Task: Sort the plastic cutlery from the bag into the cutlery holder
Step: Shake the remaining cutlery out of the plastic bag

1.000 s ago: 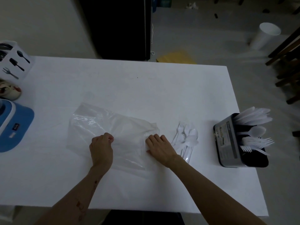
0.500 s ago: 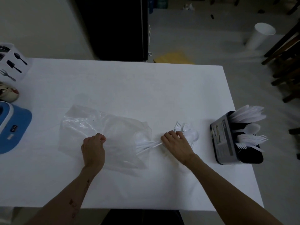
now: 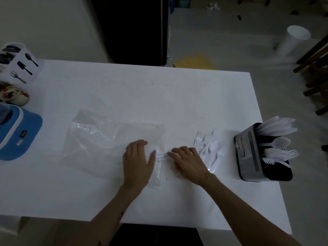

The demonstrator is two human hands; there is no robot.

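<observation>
A clear plastic bag lies flat on the white table. My left hand rests flat on the bag's right end, fingers straight. My right hand lies with straight fingers over white cutlery handles that stick out of the bag's mouth. A loose pile of white plastic forks and spoons spreads on the table just right of that hand. A black cutlery holder at the right edge holds white knives, spoons and forks.
At the left edge sit a blue and white appliance, a small painted bowl and a white box with cutlery icons. A white bin and wooden chair legs stand on the floor beyond.
My left hand moved right along the bag to its mouth and opened flat. The right hand drew the cutlery further out of the bag, and the pile by it spread.
</observation>
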